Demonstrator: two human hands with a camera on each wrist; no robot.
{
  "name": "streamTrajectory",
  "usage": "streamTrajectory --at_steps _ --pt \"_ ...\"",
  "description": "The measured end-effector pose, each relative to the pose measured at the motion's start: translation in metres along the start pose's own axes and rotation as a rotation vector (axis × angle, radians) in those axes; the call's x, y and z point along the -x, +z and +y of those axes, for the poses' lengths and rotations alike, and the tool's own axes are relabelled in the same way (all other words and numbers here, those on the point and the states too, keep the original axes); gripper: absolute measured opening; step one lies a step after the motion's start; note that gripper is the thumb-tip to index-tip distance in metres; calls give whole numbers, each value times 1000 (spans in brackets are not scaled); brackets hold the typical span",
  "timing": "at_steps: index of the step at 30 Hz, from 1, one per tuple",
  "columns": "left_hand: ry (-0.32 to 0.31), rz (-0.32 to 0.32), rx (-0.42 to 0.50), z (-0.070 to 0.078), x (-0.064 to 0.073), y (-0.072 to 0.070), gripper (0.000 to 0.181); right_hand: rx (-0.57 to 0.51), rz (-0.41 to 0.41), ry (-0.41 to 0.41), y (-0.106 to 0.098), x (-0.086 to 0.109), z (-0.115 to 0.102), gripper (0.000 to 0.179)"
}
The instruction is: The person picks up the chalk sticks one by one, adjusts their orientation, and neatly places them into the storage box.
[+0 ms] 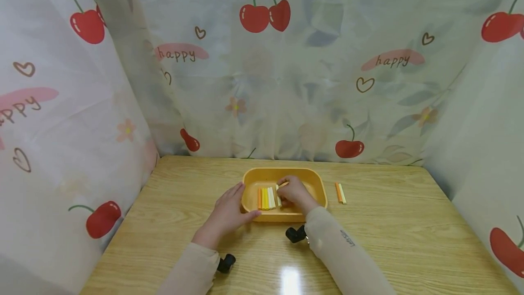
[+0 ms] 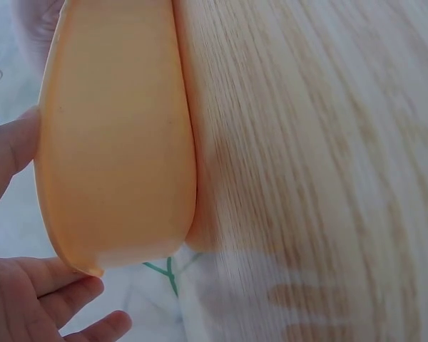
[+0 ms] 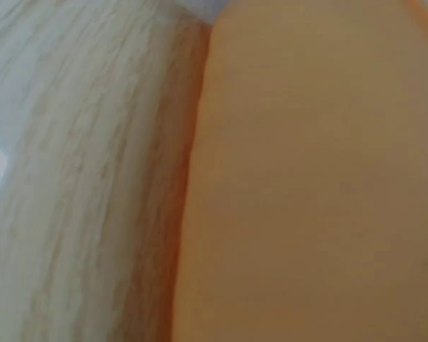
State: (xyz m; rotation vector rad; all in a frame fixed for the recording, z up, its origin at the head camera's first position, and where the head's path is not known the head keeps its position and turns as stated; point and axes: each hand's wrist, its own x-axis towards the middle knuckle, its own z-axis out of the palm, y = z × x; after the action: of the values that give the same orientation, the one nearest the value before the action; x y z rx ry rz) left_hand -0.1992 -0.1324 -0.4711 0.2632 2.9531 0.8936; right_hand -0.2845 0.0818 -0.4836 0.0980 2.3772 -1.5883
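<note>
Beige sleeves (image 1: 348, 249) nearest us, and look: a pale stick (image 1: 279, 201), pinched by the right hand (image 1: 295, 191) inside the orange tray (image 1: 282, 217), just beside a tidy row of sticks (image 1: 266, 198). Left hand (image 1: 231, 211) rests against the tray's rim, thumb spread wide from its fingers; I'd judge the row mostly laid, leaving this one and two loose sticks (image 1: 341, 193) outside on the table (image 1: 389, 226).

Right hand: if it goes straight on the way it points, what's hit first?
Beyond the pale stick at its fingertips, the right hand would likely meet the tray's far wall. Height is unclear, so it might pass over.
</note>
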Motion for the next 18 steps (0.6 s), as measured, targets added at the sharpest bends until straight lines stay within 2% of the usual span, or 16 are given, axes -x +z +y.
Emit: streamTrajectory --at_steps 18 --pt "0 4 9 0 -1 1 101 103 29 33 5 -9 3 30"
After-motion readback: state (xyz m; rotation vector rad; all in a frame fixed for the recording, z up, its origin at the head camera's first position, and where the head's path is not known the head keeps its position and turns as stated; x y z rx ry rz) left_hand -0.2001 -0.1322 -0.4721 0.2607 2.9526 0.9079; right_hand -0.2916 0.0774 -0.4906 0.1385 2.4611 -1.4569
